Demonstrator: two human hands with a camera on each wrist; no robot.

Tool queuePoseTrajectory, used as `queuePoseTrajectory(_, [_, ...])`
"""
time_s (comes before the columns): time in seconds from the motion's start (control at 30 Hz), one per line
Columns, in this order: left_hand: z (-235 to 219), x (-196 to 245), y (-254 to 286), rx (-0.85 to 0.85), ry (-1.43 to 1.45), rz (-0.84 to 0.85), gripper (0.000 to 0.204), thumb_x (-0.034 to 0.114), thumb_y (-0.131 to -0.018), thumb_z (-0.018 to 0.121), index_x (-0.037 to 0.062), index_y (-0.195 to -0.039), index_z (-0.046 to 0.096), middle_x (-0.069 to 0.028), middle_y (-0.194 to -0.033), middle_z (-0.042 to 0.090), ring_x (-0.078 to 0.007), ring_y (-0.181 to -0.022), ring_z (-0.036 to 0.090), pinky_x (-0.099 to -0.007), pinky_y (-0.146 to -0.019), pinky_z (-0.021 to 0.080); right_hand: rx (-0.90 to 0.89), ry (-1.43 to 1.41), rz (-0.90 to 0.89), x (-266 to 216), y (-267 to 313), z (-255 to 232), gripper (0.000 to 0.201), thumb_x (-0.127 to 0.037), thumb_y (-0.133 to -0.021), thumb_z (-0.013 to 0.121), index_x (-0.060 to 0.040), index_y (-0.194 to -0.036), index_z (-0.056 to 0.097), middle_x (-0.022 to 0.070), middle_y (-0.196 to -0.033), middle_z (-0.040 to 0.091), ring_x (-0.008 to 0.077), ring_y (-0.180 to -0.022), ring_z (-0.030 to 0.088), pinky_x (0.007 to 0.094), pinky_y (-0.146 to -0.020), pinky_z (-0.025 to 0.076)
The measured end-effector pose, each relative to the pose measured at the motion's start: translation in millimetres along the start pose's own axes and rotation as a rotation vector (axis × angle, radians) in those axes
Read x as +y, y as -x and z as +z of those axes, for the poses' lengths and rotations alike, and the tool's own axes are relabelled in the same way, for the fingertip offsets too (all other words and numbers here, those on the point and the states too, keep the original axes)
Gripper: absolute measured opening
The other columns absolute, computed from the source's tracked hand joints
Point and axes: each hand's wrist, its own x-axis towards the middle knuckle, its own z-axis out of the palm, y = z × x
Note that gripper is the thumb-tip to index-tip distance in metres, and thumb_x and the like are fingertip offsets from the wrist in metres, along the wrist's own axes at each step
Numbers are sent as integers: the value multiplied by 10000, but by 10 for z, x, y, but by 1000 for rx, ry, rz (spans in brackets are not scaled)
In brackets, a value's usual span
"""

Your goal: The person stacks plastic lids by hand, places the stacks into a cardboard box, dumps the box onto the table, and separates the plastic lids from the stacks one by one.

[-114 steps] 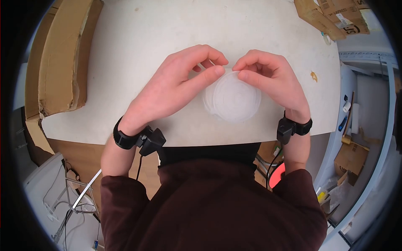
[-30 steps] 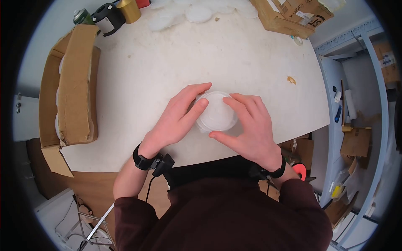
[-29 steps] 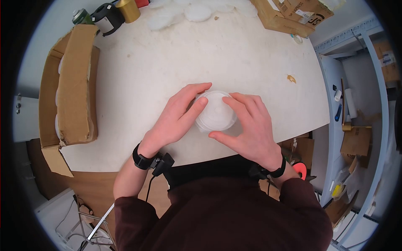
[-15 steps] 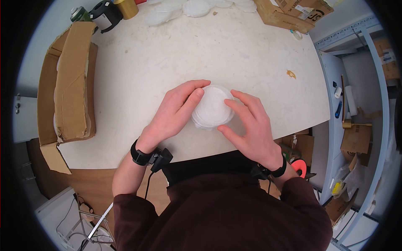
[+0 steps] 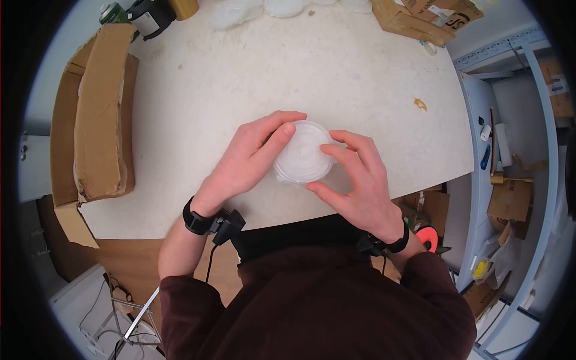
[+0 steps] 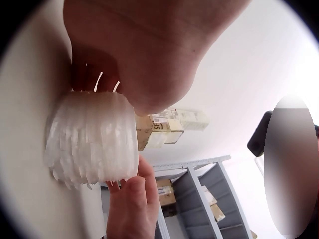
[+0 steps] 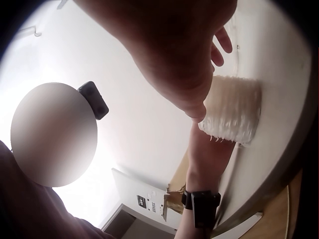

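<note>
A round stack of translucent white plastic lids (image 5: 303,155) stands on the white table near its front edge, ringed top facing up. Seen from the side in the left wrist view, the stack (image 6: 94,142) is tall, with ragged tabs along its layers. My left hand (image 5: 255,150) holds its left side, thumb along the top rim and fingers round the far side. On the right, my right hand (image 5: 365,186) curves about the stack, its index fingertip at the top rim and its thumb by the near edge. The right wrist view shows the thumb close against the lids (image 7: 232,109).
A long open cardboard box (image 5: 102,126) lies at the table's left edge, with a black spool (image 5: 150,19) behind it. White round pieces (image 5: 237,12) lie at the back. A cardboard box (image 5: 414,24) and tape roll (image 5: 429,48) sit back right; shelving (image 5: 522,138) stands beyond.
Earliest, both hands pinched at the far rim of the lids; now they surround the stack's sides. Over the last second, hands and stack have shifted slightly, and the top lid's rings show more clearly.
</note>
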Motion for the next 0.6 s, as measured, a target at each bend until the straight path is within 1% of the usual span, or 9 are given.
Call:
queuePoseTrajectory(0.1, [11, 2, 1, 5, 24, 7, 444, 321, -1192, 511, -11, -1428, 686, -157, -1233, 785, -217, -1125, 734, -364, -1007, 563, -13, -12, 4, -3, 4, 5, 579, -221, -782, 974, -57, -1270, 708, 170, -1365, 652, 375, -1186, 654, 459, -956, 583])
queuePoseTrajectory(0.2, [5, 28, 5, -9, 25, -5, 434, 313, -1181, 537, -9, -1434, 683, -152, -1236, 787, -209, -1127, 734, -365, -1002, 567, -19, -45, 9, -11, 11, 22, 583, -216, -785, 970, -56, -1279, 703, 171, -1362, 650, 374, -1189, 653, 460, -952, 582])
queuePoseTrajectory(0.27, [-6, 40, 8, -51, -4, -38, 399, 261, -1184, 539, 2, -1460, 664, -97, -1268, 768, -168, -1162, 702, -333, -1041, 551, -27, -36, 18, -9, 15, 22, 570, -207, -801, 960, -52, -1283, 699, 173, -1369, 649, 376, -1206, 650, 458, -963, 582])
queuePoseTrajectory(0.3, [-8, 37, 9, -48, -4, -34, 399, 261, -1184, 539, 2, -1460, 664, -97, -1268, 768, -168, -1162, 702, -333, -1041, 551, -27, -34, 13, -10, 17, 28, 570, -207, -801, 960, -52, -1283, 699, 173, -1369, 649, 376, -1206, 650, 458, -963, 582])
queuePoseTrajectory(0.37, [-1, 32, 6, -24, -34, -21, 416, 271, -1147, 597, -6, -1448, 675, -168, -1269, 778, -240, -1150, 736, -375, -1000, 574, -40, -50, 38, -12, 12, 27, 560, -205, -819, 952, -55, -1297, 702, 174, -1395, 646, 379, -1236, 646, 452, -986, 584])
queuePoseTrajectory(0.4, [6, 23, 6, -22, -32, -10, 416, 271, -1147, 597, -6, -1448, 675, -168, -1269, 778, -240, -1150, 736, -375, -1000, 574, -38, -42, 31, -3, 0, 3, 560, -205, -819, 952, -55, -1297, 702, 174, -1395, 646, 379, -1236, 646, 452, -986, 584])
queuePoseTrajectory(0.5, [11, 22, 0, -2, -51, 9, 415, 267, -1144, 597, -1, -1451, 675, -174, -1314, 764, -264, -1155, 740, -381, -1001, 576, -105, -100, 62, 56, -89, -104, 543, -190, -847, 933, -64, -1323, 705, 178, -1434, 642, 379, -1283, 638, 452, -1014, 582])
queuePoseTrajectory(0.57, [-10, 57, 9, -29, -93, -7, 390, 219, -1148, 567, 3, -1457, 668, -122, -1285, 775, -182, -1167, 719, -345, -1037, 557, -37, -33, 33, 183, -329, -198, 508, -190, -892, 897, -63, -1344, 702, 181, -1443, 650, 373, -1290, 650, 464, -1033, 578])
queuePoseTrajectory(0.6, [-9, 63, 17, -26, -96, -2, 390, 219, -1148, 567, 3, -1457, 668, -122, -1285, 775, -182, -1167, 719, -345, -1037, 557, -33, -31, 26, 273, -472, -218, 508, -190, -892, 897, -63, -1344, 702, 181, -1443, 650, 373, -1290, 650, 464, -1033, 578])
